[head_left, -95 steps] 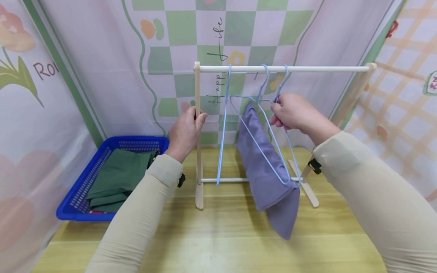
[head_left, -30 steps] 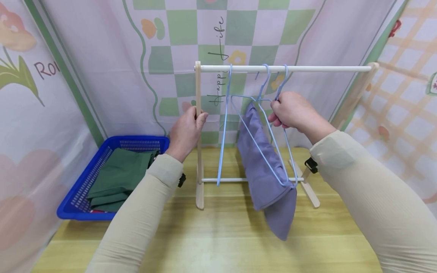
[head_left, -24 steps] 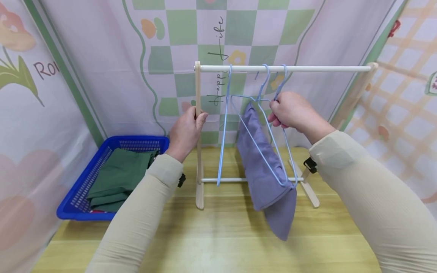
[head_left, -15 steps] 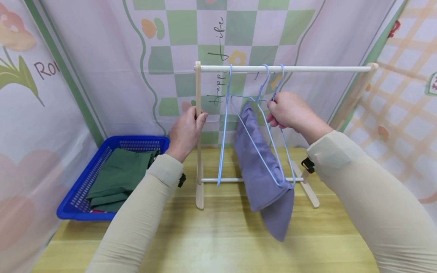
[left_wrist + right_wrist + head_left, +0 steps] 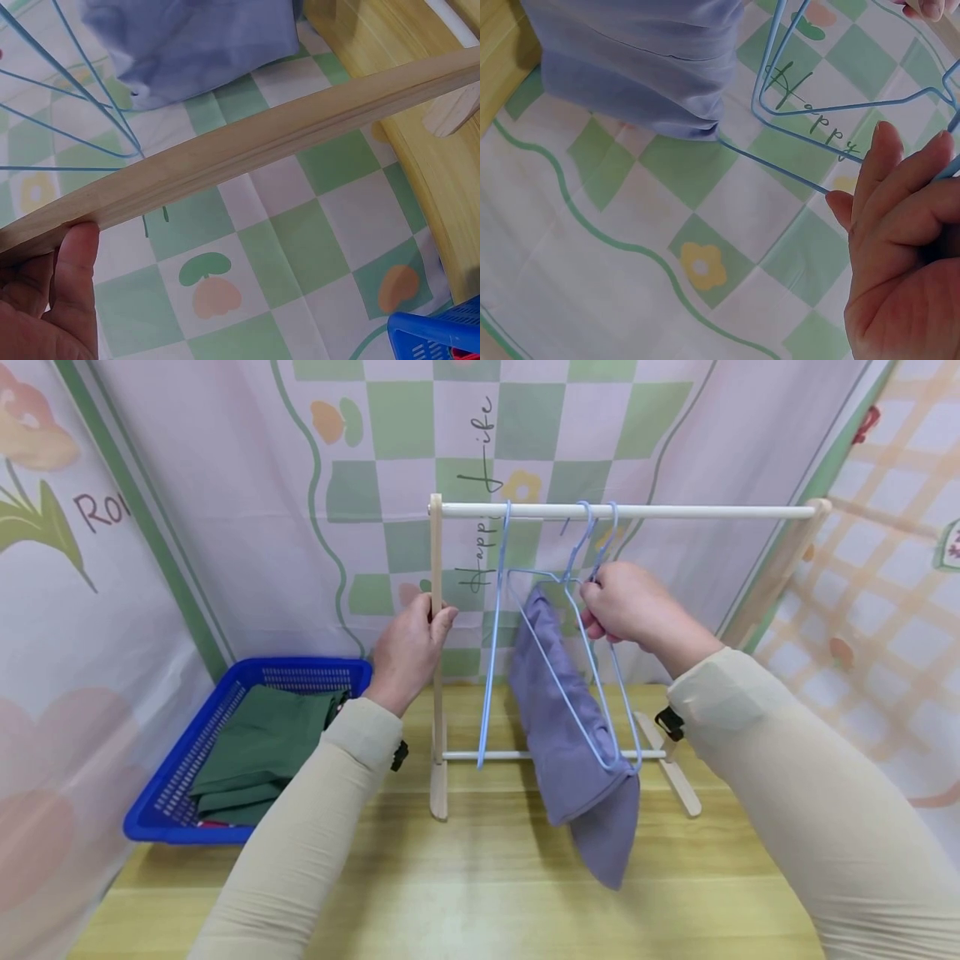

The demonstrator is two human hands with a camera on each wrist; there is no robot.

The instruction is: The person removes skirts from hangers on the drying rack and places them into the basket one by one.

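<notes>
My left hand (image 5: 408, 647) grips the left wooden post (image 5: 436, 568) of a small clothes rack, thumb along its near side; the left wrist view shows the thumb pressed to the post. With curled fingers my right hand (image 5: 637, 602) holds a blue wire hanger (image 5: 626, 702) just below its hook, which sits over the white top rail (image 5: 712, 512). A folded purple-grey garment (image 5: 566, 735) drapes over that hanger's lower bar. Close on its left hangs a second blue hanger (image 5: 555, 672), overlapping the garment in the head view. The third blue hanger (image 5: 492, 652) hangs near the left post, bare.
A blue plastic basket (image 5: 138, 822) with folded green cloth (image 5: 258, 743) stands left of the rack on the wooden table (image 5: 480, 877). The rack's white lower bar (image 5: 487, 756) runs behind the garment. Patterned fabric (image 5: 390, 427) surrounds the table at the back and sides.
My right hand has slid its hanger and the garment a little to the left along the rail, closer to the middle hanger. My left hand stays on the post.
</notes>
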